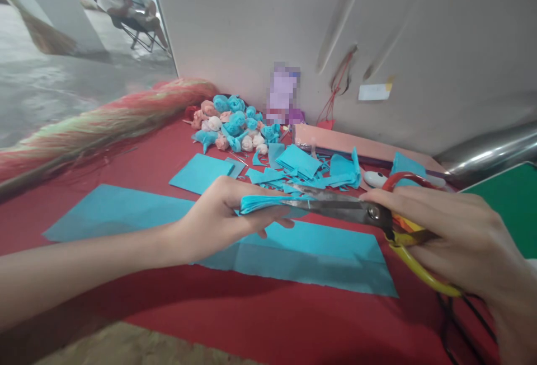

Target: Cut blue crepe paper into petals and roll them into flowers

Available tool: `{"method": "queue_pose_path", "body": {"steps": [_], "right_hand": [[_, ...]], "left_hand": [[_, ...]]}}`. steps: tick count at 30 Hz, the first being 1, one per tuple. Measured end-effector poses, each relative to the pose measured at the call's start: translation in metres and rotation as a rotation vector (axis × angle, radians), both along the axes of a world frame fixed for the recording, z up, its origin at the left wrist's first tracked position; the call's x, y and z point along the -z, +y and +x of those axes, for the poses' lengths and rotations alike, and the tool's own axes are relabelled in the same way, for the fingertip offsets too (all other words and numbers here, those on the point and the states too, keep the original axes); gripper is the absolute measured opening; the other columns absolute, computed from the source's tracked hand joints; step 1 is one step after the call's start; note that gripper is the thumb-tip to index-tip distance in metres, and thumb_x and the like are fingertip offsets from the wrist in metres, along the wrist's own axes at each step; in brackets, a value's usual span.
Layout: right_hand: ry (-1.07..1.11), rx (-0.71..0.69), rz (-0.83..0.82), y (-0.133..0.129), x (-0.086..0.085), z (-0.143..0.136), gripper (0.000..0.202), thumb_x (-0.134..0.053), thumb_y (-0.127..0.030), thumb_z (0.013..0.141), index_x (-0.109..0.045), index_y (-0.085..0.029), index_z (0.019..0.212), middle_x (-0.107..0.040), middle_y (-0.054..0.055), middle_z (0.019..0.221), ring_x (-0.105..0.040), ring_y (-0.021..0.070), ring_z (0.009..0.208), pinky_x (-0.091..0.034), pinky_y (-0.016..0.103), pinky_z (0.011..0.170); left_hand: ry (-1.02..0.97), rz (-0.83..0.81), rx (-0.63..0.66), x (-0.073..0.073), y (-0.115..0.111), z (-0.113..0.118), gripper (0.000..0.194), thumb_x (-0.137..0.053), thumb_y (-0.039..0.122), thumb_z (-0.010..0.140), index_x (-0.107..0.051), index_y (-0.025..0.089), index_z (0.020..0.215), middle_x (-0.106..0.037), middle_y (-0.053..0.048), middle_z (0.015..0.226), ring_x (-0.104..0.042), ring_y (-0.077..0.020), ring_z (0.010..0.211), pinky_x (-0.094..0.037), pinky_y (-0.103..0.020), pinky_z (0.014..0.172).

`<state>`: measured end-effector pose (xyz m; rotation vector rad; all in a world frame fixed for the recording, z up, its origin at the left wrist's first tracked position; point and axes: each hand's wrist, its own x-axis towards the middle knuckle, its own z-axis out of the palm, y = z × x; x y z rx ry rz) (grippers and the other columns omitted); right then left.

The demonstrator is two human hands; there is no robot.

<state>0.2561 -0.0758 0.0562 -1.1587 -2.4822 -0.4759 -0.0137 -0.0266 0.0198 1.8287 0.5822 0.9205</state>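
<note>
My left hand [222, 219] pinches a folded stack of blue crepe paper [264, 202] between thumb and fingers. In my right hand [457, 230] is a pair of scissors [373, 214] with red and yellow handles, its blades slightly apart and reaching the stack's right end. Whether the paper lies between both blades is hard to tell. Below my hands a long blue paper sheet [327, 253] lies on the red surface [268, 320]. Cut blue squares [298, 162] and scraps [264, 176] are scattered just behind the stack.
Blue, pink and white paper flowers [235, 124] are heaped at the back. A pink box [356, 144] lies along the grey wall [260, 18]. A straw bundle [109, 110] borders the left edge. A green panel [507, 208] stands right. A person [121, 9] reclines on a chair far left.
</note>
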Motion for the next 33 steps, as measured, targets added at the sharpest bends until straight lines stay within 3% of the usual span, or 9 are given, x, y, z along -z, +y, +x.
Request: {"method": "queue_pose_path", "body": {"steps": [4,7,10,16,24,28,33], "right_hand": [[-0.024,0.03,-0.144,0.0,-0.002,-0.001,0.033,-0.039,-0.013,0.082,-0.047,-0.022,0.113,-0.058,0.005,0.096,-0.057,0.02,0.086,-0.044,0.027,0.061],[-0.048,0.046,-0.202,0.0,-0.004,-0.004,0.03,-0.036,-0.014,0.084,-0.047,-0.022,0.111,-0.057,0.006,0.094,-0.057,0.0208,0.085,-0.044,0.028,0.061],[-0.047,0.026,-0.177,0.001,-0.004,-0.007,0.028,-0.034,-0.015,0.086,-0.047,-0.021,0.109,-0.057,0.006,0.09,-0.057,0.0207,0.083,-0.045,0.028,0.06],[-0.115,0.062,-0.207,0.0,-0.002,-0.006,0.035,-0.037,-0.018,0.083,-0.042,-0.024,0.117,-0.056,0.006,0.102,-0.055,0.0229,0.097,-0.048,0.03,0.065],[-0.095,0.071,-0.19,-0.003,-0.004,-0.008,0.031,-0.035,-0.016,0.086,-0.044,-0.024,0.114,-0.056,0.006,0.094,-0.057,0.021,0.087,-0.046,0.029,0.058],[-0.097,0.05,-0.147,-0.001,-0.003,-0.01,0.027,-0.036,-0.018,0.087,-0.048,-0.022,0.11,-0.057,0.007,0.09,-0.057,0.0224,0.084,-0.045,0.029,0.056],[-0.089,0.029,-0.104,-0.001,-0.003,-0.009,0.025,-0.034,-0.015,0.089,-0.05,-0.019,0.107,-0.059,0.008,0.093,-0.058,0.0223,0.084,-0.043,0.029,0.057]], "left_hand": [[-0.004,0.04,-0.009,-0.001,0.0,-0.001,0.02,-0.056,0.013,0.079,-0.069,0.022,0.09,-0.073,0.003,0.076,-0.068,-0.0115,0.061,-0.056,-0.015,0.05],[-0.01,0.094,0.001,-0.001,0.001,-0.001,0.019,-0.056,0.013,0.079,-0.07,0.021,0.088,-0.073,0.001,0.075,-0.065,-0.0101,0.056,-0.055,-0.015,0.05],[-0.001,0.138,-0.002,0.0,0.002,-0.001,0.017,-0.056,0.012,0.079,-0.07,0.018,0.088,-0.073,0.0,0.074,-0.064,-0.0091,0.053,-0.054,-0.014,0.049],[0.022,0.217,-0.054,-0.001,0.0,0.0,0.014,-0.057,0.013,0.079,-0.07,0.015,0.081,-0.071,0.002,0.069,-0.063,-0.0082,0.054,-0.054,-0.013,0.051],[0.021,0.115,-0.059,-0.002,0.0,0.0,0.014,-0.057,0.012,0.079,-0.069,0.015,0.086,-0.072,0.001,0.073,-0.066,-0.0097,0.058,-0.053,-0.013,0.048],[-0.001,0.127,-0.064,0.002,0.001,-0.001,0.019,-0.058,0.011,0.078,-0.069,0.02,0.09,-0.072,0.004,0.074,-0.063,-0.0066,0.05,-0.053,-0.011,0.048],[-0.001,0.107,-0.019,0.005,0.0,-0.002,0.024,-0.057,0.012,0.079,-0.066,0.023,0.099,-0.073,0.002,0.079,-0.065,-0.0086,0.055,-0.054,-0.014,0.051]]}}
